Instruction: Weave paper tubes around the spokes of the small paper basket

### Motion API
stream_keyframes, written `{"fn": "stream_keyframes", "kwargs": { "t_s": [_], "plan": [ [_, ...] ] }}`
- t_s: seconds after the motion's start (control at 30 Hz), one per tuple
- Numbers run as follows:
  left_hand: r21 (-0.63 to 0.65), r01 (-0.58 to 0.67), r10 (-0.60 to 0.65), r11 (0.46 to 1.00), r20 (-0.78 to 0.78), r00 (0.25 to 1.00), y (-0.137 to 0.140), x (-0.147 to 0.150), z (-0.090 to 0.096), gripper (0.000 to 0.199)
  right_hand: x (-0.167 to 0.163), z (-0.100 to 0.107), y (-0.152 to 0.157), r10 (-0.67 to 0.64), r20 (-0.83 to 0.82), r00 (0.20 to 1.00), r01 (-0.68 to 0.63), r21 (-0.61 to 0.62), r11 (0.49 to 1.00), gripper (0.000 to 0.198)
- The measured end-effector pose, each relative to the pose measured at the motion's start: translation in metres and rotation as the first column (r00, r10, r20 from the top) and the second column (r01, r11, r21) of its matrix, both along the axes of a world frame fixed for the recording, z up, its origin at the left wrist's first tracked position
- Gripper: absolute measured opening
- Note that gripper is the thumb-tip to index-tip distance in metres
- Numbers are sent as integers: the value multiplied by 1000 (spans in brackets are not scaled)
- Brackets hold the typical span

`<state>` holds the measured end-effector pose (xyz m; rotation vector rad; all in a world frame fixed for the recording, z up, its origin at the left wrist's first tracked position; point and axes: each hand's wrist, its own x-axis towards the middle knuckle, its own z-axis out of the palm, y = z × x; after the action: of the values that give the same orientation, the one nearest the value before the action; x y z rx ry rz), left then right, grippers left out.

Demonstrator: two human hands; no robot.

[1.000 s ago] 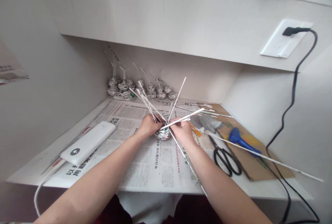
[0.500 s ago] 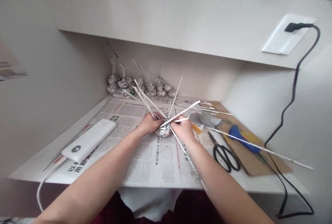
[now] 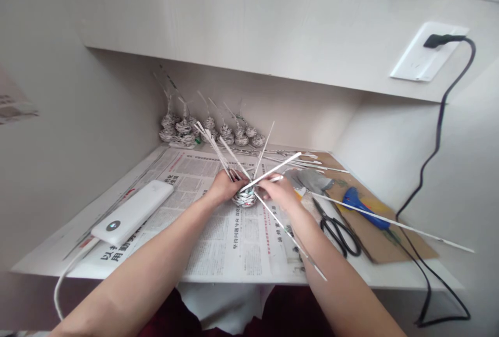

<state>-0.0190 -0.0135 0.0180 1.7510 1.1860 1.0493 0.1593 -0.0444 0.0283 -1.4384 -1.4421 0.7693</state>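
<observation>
A small round piece woven from rolled newspaper strips (image 3: pixel 245 197) sits on the newspaper sheet between my hands. Long paper strips (image 3: pixel 273 171) fan out from its top in several directions. My left hand (image 3: pixel 226 185) is closed at the left side of the weave, its fingers on the bases of the strips there. On the right side, my right hand (image 3: pixel 277 190) pinches a paper strip near the rim. One strip runs down toward me beside my right forearm, and another stretches far out to the right. My fingertips are partly hidden behind the strips.
Several woven gourd shapes (image 3: pixel 185 128) stand along the back wall. Loose paper strips (image 3: pixel 288 157) lie behind my hands. To the right are black scissors (image 3: pixel 338 233), a blue glue gun (image 3: pixel 364 209) on cardboard (image 3: pixel 409 243), and its black cord. A white power bank (image 3: pixel 134 212) lies left.
My right hand has shifted slightly right with its fingers less tucked in. The strips above my left hand have drawn closer together, and the strip by my right forearm has swung right.
</observation>
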Motion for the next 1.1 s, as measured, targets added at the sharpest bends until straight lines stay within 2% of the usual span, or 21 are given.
{"fn": "stream_keyframes", "kwargs": {
  "t_s": [0.07, 0.1, 0.17, 0.23, 0.3, 0.37, 0.5, 0.67, 0.8, 0.9, 0.97, 1.1],
  "plan": [
    [25, -33, 34, 999, -34, 999, -1, 2, 0, 10, 8, 9, 0, -121, -64, 991, 128, 109, 986, 20],
    [37, -40, 41, 999, -51, 998, -1, 2, 1, 9, 11, 14, 0, -192, -67, 979, 202, 195, 960, 23],
    [57, -37, 41, 998, -77, 996, -3, 3, 2, 8, 16, 20, -3, -252, 41, 967, 230, 289, 929, 23],
    [78, -24, 31, 997, -95, 995, -5, 3, 2, 9, 19, 22, -6, -171, 275, 946, 105, 238, 966, 17],
    [95, 1, 10, 995, -112, 994, -6, 3, 2, 10, 20, 20, -9, -27, 475, 880, -44, 139, 989, 11],
    [98, 31, -19, 995, -118, 993, -6, 2, 3, 11, 19, 18, -10, 69, 532, 844, -136, 88, 987, 11],
    [110, 62, -48, 992, -124, 991, -5, 2, 3, 12, 12, 17, -10, 172, 431, 886, -214, 51, 975, 18],
    [110, 71, -57, 991, -130, 990, -2, 1, 0, 16, -1, 10, -9, 74, 358, 931, -126, 124, 984, 14],
    [106, 70, -57, 992, -117, 992, -2, 2, -3, 17, -9, 6, -8, 59, 288, 956, -91, 100, 991, 15],
    [127, 12, 5, 992, -126, 992, -4, 5, -3, 16, -13, 7, -8, 116, 194, 974, -144, 136, 980, 21],
    [153, -15, 37, 988, -142, 989, -6, 7, -3, 12, -16, 9, -10, 201, 113, 973, -219, 187, 958, 22],
    [196, 50, -29, 979, -111, 993, -8, 9, 2, 5, -18, 15, -14, 331, 24, 943, -329, 196, 924, 17]
  ]
}}
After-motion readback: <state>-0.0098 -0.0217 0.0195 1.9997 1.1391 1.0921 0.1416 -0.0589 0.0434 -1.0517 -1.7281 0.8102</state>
